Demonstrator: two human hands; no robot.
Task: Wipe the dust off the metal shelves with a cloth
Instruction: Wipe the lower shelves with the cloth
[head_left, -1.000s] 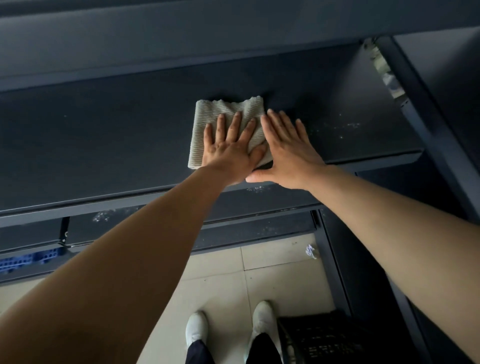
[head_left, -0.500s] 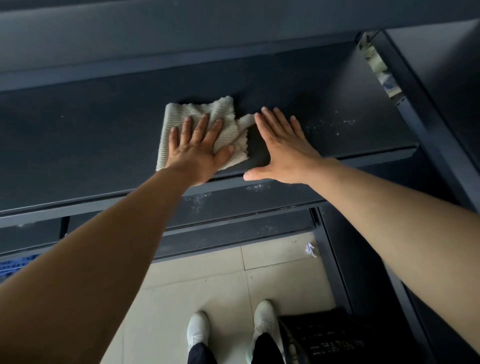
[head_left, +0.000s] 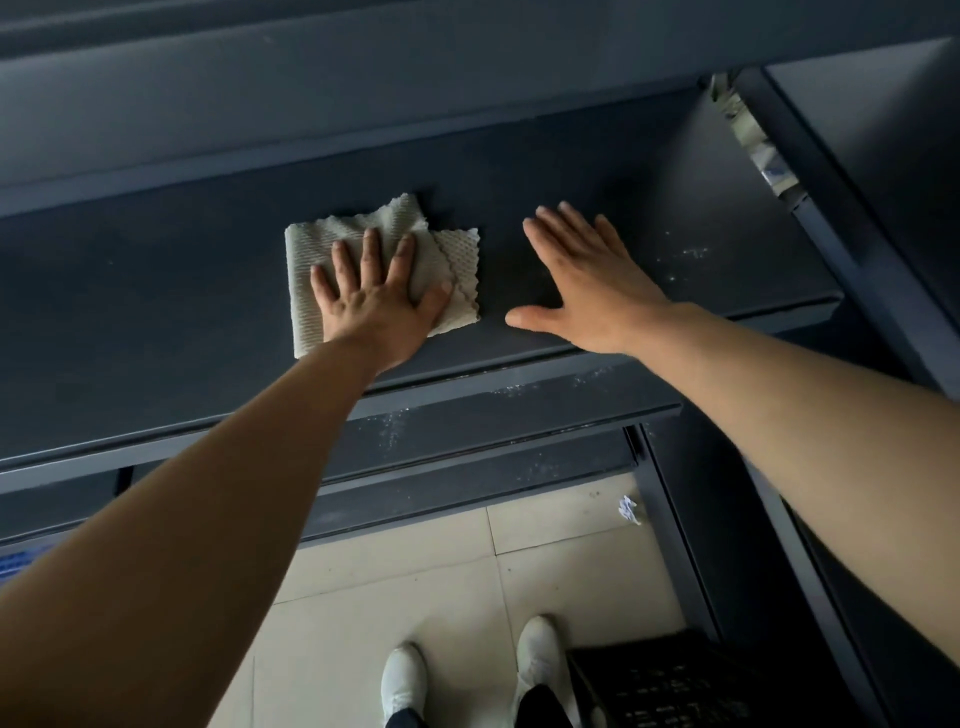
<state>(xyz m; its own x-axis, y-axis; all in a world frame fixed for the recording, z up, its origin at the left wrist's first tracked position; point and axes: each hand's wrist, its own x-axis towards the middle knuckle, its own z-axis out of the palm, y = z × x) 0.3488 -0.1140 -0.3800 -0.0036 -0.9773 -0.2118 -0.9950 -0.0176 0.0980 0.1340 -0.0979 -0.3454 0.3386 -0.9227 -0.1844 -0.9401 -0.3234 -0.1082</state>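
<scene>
A folded beige ribbed cloth (head_left: 452, 260) lies flat on the dark metal shelf (head_left: 156, 312). My left hand (head_left: 376, 301) presses down on the cloth with fingers spread, palm covering its lower middle. My right hand (head_left: 587, 283) rests flat and open on the bare shelf to the right of the cloth, a small gap apart from it, holding nothing. White dust specks (head_left: 680, 257) dot the shelf right of my right hand.
A lower shelf (head_left: 467, 410) with dust streaks sits beneath the front lip. A dark upright post (head_left: 852, 244) bounds the shelf on the right. Below are a tiled floor (head_left: 415, 566), my white shoes, a black crate (head_left: 654, 680) and a paper scrap (head_left: 627, 509).
My left hand has slid the cloth leftward along the shelf, away from my right hand. My right hand stayed flat in nearly the same spot and no longer touches the cloth.
</scene>
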